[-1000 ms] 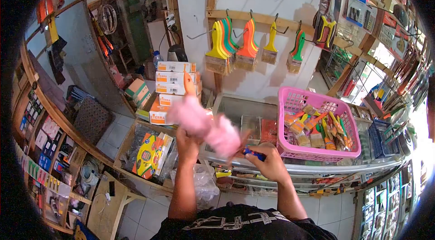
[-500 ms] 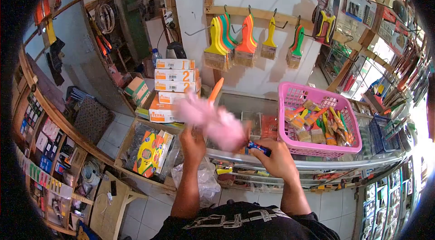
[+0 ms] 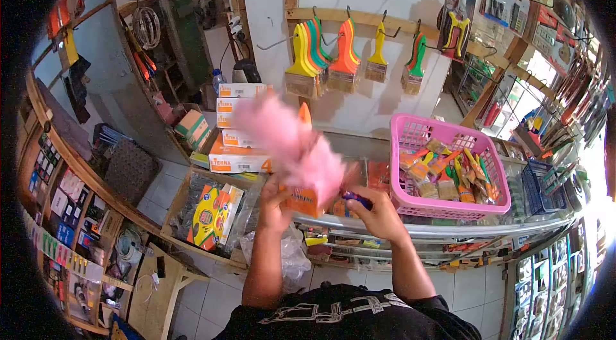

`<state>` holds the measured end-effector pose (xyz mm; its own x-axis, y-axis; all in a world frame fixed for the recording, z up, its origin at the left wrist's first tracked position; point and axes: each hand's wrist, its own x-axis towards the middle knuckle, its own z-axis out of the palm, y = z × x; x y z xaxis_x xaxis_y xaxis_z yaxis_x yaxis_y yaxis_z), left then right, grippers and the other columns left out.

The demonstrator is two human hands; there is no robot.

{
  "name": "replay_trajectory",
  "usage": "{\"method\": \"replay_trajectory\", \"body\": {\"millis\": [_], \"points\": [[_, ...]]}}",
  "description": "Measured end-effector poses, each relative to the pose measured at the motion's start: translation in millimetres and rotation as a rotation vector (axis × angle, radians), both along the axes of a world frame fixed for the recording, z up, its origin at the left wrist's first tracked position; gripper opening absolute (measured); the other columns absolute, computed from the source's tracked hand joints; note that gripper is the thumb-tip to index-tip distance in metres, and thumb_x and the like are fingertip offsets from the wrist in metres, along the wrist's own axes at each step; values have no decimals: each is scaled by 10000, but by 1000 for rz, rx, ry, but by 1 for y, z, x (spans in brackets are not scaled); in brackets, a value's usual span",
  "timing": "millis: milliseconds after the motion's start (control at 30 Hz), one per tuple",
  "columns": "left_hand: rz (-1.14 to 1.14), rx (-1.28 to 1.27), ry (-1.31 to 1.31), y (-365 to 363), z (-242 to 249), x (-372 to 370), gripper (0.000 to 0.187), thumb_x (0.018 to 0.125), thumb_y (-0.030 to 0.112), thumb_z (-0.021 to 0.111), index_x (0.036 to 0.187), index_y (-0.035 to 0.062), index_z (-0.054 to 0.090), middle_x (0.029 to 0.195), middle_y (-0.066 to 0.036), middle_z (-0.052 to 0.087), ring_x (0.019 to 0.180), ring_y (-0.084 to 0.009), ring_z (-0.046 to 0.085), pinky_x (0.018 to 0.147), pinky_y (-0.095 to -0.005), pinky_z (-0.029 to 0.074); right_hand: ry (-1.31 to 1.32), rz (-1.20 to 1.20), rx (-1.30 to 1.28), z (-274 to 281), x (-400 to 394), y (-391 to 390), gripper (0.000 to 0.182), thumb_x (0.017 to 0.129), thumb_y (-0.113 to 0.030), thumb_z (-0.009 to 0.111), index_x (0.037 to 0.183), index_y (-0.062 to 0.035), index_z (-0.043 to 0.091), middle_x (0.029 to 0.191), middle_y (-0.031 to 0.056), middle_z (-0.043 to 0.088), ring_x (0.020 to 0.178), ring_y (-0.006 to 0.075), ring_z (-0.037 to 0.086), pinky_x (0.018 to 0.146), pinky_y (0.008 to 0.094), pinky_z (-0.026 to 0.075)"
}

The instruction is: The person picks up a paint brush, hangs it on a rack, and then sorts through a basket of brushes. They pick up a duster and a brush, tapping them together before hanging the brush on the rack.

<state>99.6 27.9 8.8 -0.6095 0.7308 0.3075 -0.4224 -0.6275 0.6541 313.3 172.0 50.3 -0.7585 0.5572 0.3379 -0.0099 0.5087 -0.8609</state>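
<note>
My right hand (image 3: 378, 212) is closed around the dark blue handle of a fluffy pink duster (image 3: 276, 128). The duster is blurred and lies across the front of a paintbrush. My left hand (image 3: 274, 205) grips this paintbrush upright by its side. Its orange handle (image 3: 304, 114) pokes up behind the fluff, and an orange label (image 3: 301, 201) with dark print shows at its lower end. Pink fluff hides the middle of the brush. To the right, a pink plastic basket (image 3: 449, 210) holds several paintbrushes (image 3: 447, 183) with coloured handles.
Stacked Eterna boxes (image 3: 240, 161) stand behind my left hand. Several paintbrushes (image 3: 307, 58) hang from hooks on the wall. A glass counter (image 3: 436, 229) runs under the basket. At left, a box holds a yellow and red package (image 3: 210, 215); a wooden bench (image 3: 157, 289) stands lower left.
The duster has swept up and left over the paintbrush, uncovering its orange label. My right hand has moved slightly left and up. My left hand still holds the brush.
</note>
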Motion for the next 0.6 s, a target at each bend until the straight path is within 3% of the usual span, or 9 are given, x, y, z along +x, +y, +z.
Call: {"method": "replay_trajectory", "body": {"millis": [100,167,200,233,267,300,433,600], "points": [[-224,56,-43,-8,-20,-10,515,930,81,729,1399,-26,543,1267,-112,689,1133,-236,694,1009,-371,548,133,-41,10,-15,-9,10,275,953,-104,731,1174,56,693,933,94,717,850,120,606,787,312,517],[-328,25,-19,-9,-31,-17,564,931,88,738,1436,-24,511,1337,-108,660,1199,-244,663,1049,-395,529,-76,74,-92,2,-2,8,266,949,-99,737,1164,54,701,942,94,719,866,120,606,803,306,515],[-281,13,-81,-8,-36,-15,578,929,86,742,1446,-20,507,1363,-99,647,1220,-237,649,1055,-393,525,-182,132,-143,11,1,6,262,946,-96,739,1159,53,705,947,94,720,874,120,606,811,303,514],[-233,2,-144,-7,-40,-13,592,926,85,746,1456,-16,503,1389,-91,634,1241,-231,635,1060,-391,520,50,145,39,-11,-5,10,240,941,-97,747,1129,50,719,934,74,704,858,107,594,792,291,509],[-186,-10,-205,-6,-42,-12,606,924,83,750,1466,-12,498,1415,-82,621,1262,-224,621,1066,-389,515,43,99,26,-12,-7,12,249,948,-100,743,1143,52,714,936,70,701,864,103,593,794,284,507],[-237,-32,49,-11,-36,-15,617,923,80,754,1482,6,503,1482,-50,577,1309,-196,580,1088,-369,495,36,51,15,-11,-10,14,257,955,-103,739,1156,54,708,937,65,699,869,99,593,795,276,506],[4,-314,405,-17,14,-2,557,935,37,735,1458,8,544,1353,-102,659,1248,-172,619,1082,-343,476,154,-151,-119,-16,-27,11,238,1020,-139,677,1169,46,686,892,44,669,796,78,574,723,250,485],[344,-474,716,-19,24,10,383,1008,41,659,1384,-14,607,1256,-142,718,1208,-178,652,1061,-328,491,236,-53,-624,-17,-37,7,274,1113,-289,528,1133,-29,614,808,16,586,594,73,458,548,264,383]]}}
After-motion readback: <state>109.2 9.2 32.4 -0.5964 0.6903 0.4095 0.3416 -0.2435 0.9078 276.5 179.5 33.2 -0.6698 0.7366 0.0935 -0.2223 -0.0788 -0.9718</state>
